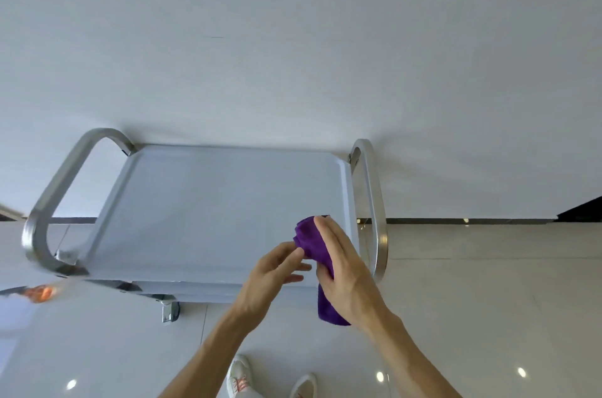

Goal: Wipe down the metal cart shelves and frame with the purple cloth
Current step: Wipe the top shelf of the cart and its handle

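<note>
Right hand [342, 270] wraps the bunched purple cloth [312, 243], fingers laid along it, thumb curled underneath. Left hand [277, 270] pinches the cloth's near edge with its fingertips. Both hover over the metal cart's [202, 212] top shelf, right front corner. Glossy tiled floor [472, 300] below, white wall [293, 39] behind.

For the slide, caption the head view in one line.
Both hands, left and right, bunch a purple cloth over the metal cart's top shelf beside a white wall.
</note>
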Available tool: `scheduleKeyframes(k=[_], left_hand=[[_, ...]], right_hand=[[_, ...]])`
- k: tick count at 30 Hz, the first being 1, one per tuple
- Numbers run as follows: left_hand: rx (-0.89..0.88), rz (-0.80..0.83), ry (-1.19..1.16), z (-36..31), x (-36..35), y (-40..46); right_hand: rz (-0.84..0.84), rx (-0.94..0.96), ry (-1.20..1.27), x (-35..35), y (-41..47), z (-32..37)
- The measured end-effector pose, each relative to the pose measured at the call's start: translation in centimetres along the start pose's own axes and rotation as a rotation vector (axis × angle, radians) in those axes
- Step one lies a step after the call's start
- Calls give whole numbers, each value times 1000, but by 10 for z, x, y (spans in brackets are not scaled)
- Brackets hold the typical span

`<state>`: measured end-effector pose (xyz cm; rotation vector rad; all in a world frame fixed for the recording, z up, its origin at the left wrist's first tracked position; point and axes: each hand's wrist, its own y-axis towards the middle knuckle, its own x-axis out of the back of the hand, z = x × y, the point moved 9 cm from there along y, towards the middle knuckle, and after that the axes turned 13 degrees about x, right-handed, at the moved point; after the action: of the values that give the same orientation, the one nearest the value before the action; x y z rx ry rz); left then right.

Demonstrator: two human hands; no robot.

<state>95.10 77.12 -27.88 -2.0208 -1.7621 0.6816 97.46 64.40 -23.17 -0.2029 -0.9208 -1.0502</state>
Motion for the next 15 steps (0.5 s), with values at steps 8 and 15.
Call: scheduleKeyframes(k=[8,15], left_hand=[[-38,-225,-185,9,79,-44],[-33,-357,-103,21,198,-67]], right_hand=[[74,87,347,-74,22,61],[2,-158,810,-148,67,83]])
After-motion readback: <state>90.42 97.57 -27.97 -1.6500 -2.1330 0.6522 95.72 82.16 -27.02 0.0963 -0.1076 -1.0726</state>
